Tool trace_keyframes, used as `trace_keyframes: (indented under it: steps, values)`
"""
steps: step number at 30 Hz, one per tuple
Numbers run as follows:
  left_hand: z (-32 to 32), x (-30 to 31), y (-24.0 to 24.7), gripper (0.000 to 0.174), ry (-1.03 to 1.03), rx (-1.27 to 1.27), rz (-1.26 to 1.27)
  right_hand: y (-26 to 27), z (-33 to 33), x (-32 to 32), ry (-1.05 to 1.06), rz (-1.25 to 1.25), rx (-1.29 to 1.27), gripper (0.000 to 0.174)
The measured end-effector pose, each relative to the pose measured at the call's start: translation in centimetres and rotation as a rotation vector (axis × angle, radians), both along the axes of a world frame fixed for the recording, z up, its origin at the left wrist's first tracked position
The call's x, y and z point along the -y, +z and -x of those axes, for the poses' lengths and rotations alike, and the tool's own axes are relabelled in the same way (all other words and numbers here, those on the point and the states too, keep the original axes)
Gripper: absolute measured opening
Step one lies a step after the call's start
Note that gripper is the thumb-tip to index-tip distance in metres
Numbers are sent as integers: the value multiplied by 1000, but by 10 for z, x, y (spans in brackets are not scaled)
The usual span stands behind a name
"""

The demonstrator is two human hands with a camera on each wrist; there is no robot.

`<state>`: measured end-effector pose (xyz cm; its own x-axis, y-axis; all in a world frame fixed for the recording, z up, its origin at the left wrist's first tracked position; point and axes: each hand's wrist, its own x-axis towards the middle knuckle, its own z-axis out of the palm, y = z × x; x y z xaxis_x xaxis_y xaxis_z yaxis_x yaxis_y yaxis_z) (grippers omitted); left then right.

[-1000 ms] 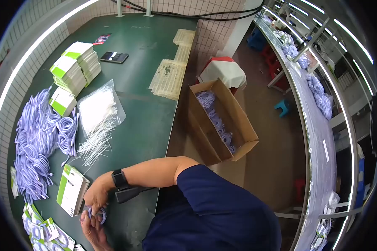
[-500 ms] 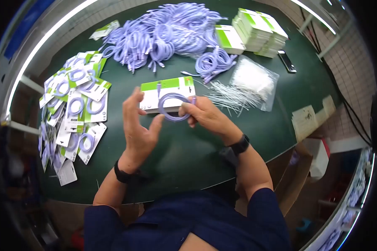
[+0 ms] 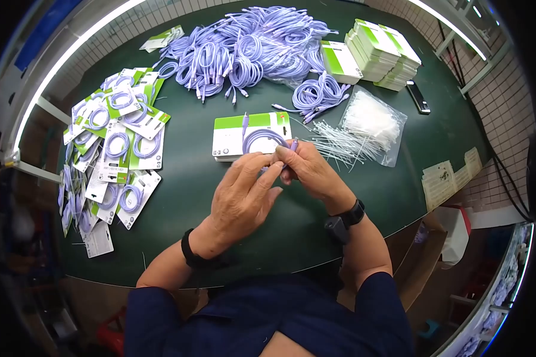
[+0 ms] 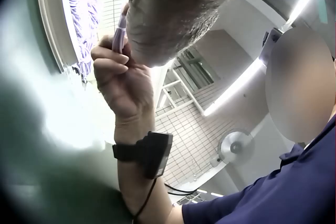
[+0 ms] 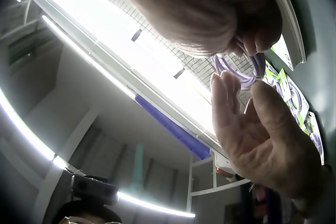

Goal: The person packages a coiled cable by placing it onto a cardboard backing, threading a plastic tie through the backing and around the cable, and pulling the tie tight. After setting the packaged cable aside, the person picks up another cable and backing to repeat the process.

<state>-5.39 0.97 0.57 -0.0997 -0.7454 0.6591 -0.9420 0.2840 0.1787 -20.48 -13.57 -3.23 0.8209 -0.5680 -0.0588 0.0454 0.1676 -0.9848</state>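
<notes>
A coiled lilac cable (image 3: 259, 134) is held by my right hand (image 3: 308, 171), whose thumb and fingers pinch its right side with a plug end poking up. My left hand (image 3: 242, 195) reaches in from the left, its fairly straight fingers at the lower edge of the coil beside the right fingertips. In the right wrist view the left thumb (image 5: 273, 111) stands apart from the fingers, and the coil (image 5: 239, 71) shows beyond them. Part of the coil is hidden behind the hands in the head view. Just behind it lies a stack of green-and-white cards (image 3: 225, 138).
Carded cables (image 3: 116, 146) are heaped at left. A large pile of lilac cables (image 3: 244, 47) lies at the back. White cable ties (image 3: 333, 140) spill from a clear bag (image 3: 393, 140); card stacks (image 3: 378, 50) and a phone (image 3: 418, 97) are at back right.
The head view has turned from the right side of the table to the hands. The left hand, spread apart from the coil half a second ago, has moved right to meet it.
</notes>
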Motion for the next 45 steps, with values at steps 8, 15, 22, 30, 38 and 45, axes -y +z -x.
trace_keyframes:
  steps: [8, 15, 22, 30, 38, 45]
  values:
    - [-30, 21, -31, 71, -147, -273, -253, 15, -3, -9, 130, -38, -22, 35]
    - [-2, 20, -19, 60, -86, -197, -262, 8, -5, -13, 36, -9, 2, 27]
    - [-4, 22, -34, 57, -97, -291, -167, 0, -11, -12, -11, -160, 176, 24]
    - [-9, 31, -37, 42, -140, -454, -237, -1, -7, -6, -164, -161, 139, 23]
    - [-18, 43, -18, 32, -296, -269, -77, -13, -17, 3, 48, -701, 578, 21]
    - [-28, 46, -12, 27, -318, -226, -69, -2, -7, 4, 93, -573, 486, 22]
